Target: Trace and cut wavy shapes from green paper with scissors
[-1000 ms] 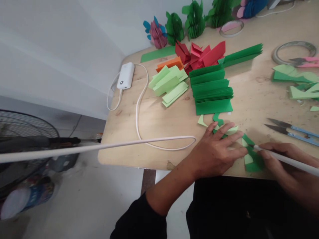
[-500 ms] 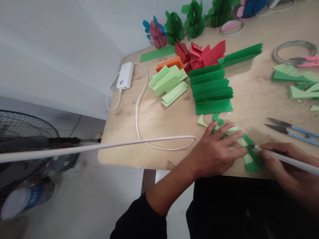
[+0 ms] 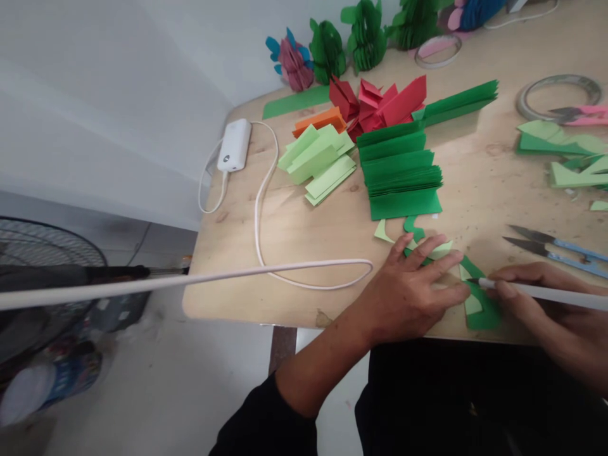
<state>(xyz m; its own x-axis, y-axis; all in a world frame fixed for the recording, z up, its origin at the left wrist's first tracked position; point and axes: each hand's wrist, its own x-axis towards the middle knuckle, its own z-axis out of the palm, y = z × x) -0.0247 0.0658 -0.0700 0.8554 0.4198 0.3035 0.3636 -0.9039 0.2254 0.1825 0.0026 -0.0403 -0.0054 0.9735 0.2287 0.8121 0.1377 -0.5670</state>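
Note:
My left hand point(image 3: 413, 288) lies flat with fingers spread, pressing down on small dark green and light green paper pieces point(image 3: 479, 310) near the table's front edge. My right hand point(image 3: 536, 297) is closed around a thin white pen-like stick point(image 3: 536, 292). Its dark tip touches the green paper just right of my left fingertips. More cut scraps point(image 3: 412, 228) lie just beyond my left hand.
A stack of folded dark green paper point(image 3: 401, 171), light green strips point(image 3: 320, 161), red folded pieces point(image 3: 380, 101) and orange paper point(image 3: 320, 120) lie further back. Blue-handled scissors point(image 3: 555, 248) rest at right. A white power bank point(image 3: 234, 144) with cable point(image 3: 266, 253) sits left. Tape rolls point(image 3: 555, 88), paper ornaments point(image 3: 327, 54) stand behind. A fan point(image 3: 42, 253) stands on the floor.
The stick's tip has shifted slightly left and up on the green paper, and my right hand tilted with it. My left hand stays put; the view shifted a little.

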